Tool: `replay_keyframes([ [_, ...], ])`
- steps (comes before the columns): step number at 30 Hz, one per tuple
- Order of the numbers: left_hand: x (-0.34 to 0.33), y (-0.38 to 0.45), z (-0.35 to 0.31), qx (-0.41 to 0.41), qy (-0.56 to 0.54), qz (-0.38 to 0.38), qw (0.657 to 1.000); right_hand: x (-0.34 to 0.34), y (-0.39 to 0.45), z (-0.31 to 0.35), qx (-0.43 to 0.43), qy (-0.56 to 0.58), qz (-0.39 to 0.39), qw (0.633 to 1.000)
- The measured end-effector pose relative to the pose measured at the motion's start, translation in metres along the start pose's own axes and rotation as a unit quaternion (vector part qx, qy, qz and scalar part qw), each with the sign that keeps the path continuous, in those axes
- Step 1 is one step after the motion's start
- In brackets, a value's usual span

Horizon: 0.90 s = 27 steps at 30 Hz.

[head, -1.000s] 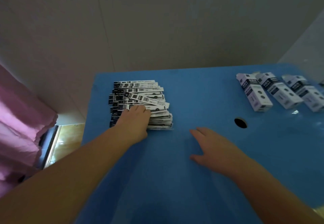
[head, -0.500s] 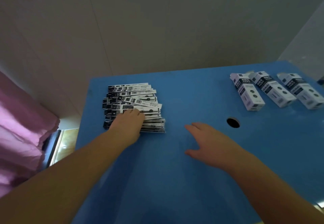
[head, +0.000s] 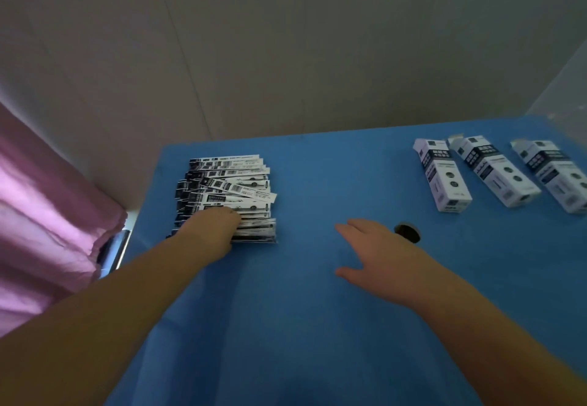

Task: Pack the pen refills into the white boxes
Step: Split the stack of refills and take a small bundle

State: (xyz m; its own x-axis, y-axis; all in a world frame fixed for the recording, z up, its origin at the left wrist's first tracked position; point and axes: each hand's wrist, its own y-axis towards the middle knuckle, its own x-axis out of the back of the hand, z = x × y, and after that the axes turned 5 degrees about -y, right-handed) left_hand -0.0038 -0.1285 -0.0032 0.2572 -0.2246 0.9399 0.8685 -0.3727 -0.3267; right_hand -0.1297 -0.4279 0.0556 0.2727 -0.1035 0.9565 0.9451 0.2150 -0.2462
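Left hand at 9 o'clock, fingers curled onto black-and-white packaged pen refills, grip unclear; right hand flat, fingers spread on blue surface.

You are looking at a dim, flat-lit view with a cool cast. The bench shows soft shadows under both forearms. Print on the refill packets is smeared and unreadable. The white boxes blur toward the right edge, where wide-angle distortion bends lines.
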Motion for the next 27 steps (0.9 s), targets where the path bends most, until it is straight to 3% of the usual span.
replay_keyframes([
  [5, 0.009, 0.001, -0.019, 0.027, 0.028, 0.021, 0.999, 0.005, -0.002, -0.023, 0.032, -0.002, 0.002, 0.999],
  [9, 0.005, -0.005, -0.031, 0.041, -0.012, 0.026, 0.999, 0.004, -0.003, -0.038, 0.055, 0.009, 0.009, 0.998],
  [17, -0.013, -0.036, -0.043, 0.082, -0.167, -0.117, 0.976, 0.002, -0.01, -0.07, 0.044, 0.0, 0.02, 0.999],
  [23, -0.001, -0.042, -0.063, 0.095, -0.185, -0.138, 0.968, 0.005, -0.017, -0.073, 0.006, 0.004, 0.026, 1.0],
  [27, 0.002, -0.044, -0.081, 0.055, -0.182, -0.143, 0.971, 0.01, -0.03, -0.073, -0.015, -0.001, 0.027, 1.0],
])
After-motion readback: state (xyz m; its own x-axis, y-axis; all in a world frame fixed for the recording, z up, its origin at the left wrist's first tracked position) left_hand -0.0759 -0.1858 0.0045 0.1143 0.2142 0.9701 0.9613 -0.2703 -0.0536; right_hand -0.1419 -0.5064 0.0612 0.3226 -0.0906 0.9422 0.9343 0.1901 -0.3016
